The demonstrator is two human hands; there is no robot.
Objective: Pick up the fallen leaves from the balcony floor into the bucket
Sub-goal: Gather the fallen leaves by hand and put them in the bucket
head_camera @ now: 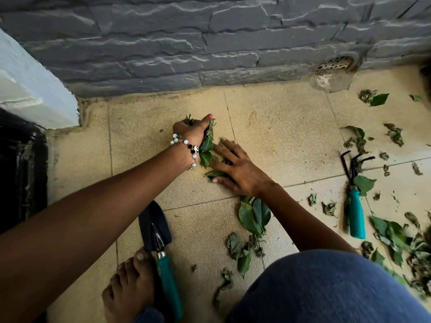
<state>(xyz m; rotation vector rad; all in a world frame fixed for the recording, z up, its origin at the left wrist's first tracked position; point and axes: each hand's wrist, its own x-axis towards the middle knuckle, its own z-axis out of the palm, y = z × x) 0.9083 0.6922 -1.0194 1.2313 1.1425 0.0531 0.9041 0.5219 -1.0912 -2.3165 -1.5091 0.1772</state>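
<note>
Leaves lie scattered over the tan tiled balcony floor (279,127), thickest at the lower right, where a heap of green and curled, dried leaves (410,243) sits beside a knee in blue fabric (326,290). Nearest the camera a bare foot (130,285) rests on the tiles, its toes touching a small black trowel (158,238) with a teal handle. Just right of the trowel lie a few wilted scraps (240,250), and above them a cluster of fresh green leaves (254,216) partly tucked under the right forearm.

Farther out, the 2 hands meet over a small bunch of leaves (207,148). The right hand (235,169) lies with fingers straight and spread, released, pressing leaves flat against the floor — it grips nothing. The left hand (193,131), with a beaded bracelet (186,146) at the wrist, is clenched round the bunch: its fingers curl over the stems, green tips poking out above the knuckles and blades hanging below toward the right hand.

To the right, well apart from the hands, a teal-handled hand rake (355,199) lies on the tiles with a leaf over its neck, more torn leaves around it. Beyond everything stands the grey stone wall (210,38), with a perforated drain cover (335,62) at its foot and a white pillar (30,85) at the left. No bucket shows in view — only a dark edge at the far left.
</note>
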